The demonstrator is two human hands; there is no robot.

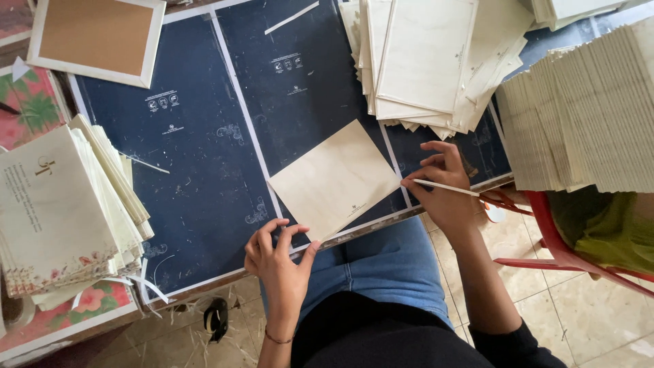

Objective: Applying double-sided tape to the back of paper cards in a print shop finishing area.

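A single cream card (332, 178) lies tilted on the dark blue work board (197, 170) near its front edge. My left hand (277, 257) hovers at the card's near corner with fingers curled and apart, holding nothing. My right hand (444, 182) rests at the card's right edge and pinches a thin pale stick (446, 187) that points left toward the card.
A pile of cream cards (426, 61) sits at the back, a thick stack (586, 116) at the right above a red chair (555, 245). Printed cards with flowers (61, 211) are stacked at the left. A framed brown board (95, 37) lies top left.
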